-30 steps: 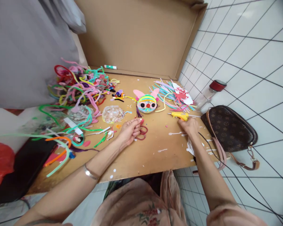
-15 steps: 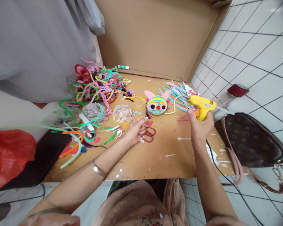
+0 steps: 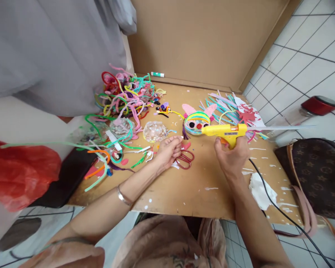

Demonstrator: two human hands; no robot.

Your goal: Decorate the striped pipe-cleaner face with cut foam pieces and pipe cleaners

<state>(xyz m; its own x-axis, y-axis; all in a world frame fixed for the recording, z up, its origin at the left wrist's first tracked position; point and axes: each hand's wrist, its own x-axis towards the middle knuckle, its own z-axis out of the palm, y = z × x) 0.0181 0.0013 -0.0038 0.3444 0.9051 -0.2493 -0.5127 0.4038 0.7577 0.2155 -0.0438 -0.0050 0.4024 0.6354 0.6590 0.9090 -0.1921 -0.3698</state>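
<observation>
My right hand [image 3: 232, 156] grips a yellow hot glue gun [image 3: 226, 131], its nozzle pointing left and a clear glue stick [image 3: 279, 128] jutting from its back. My left hand [image 3: 170, 150] is closed in a pinch above the table; a tiny white bit shows at its fingertips, too small to name. Below it lie red-handled scissors [image 3: 186, 159]. Just beyond the nozzle sits a round decorated face [image 3: 198, 120] with pink ears, striped pipe cleaners, black eyes and a red nose. A clear round plastic piece [image 3: 155, 131] lies left of it.
A tangled heap of pipe cleaners [image 3: 125, 93] fills the back left; straight ones [image 3: 222, 106] lie back right. A glue stick tube [image 3: 158, 75] rests by the cardboard wall [image 3: 206, 41]. At right are a red-lidded bottle [image 3: 319, 106], a brown bag [image 3: 312, 175], crumpled tissue [image 3: 262, 190] and the gun's cord.
My right hand has brought the glue gun left and lower, turning its nozzle toward my left hand. My left hand stays pinched. The whole view has shifted slightly.
</observation>
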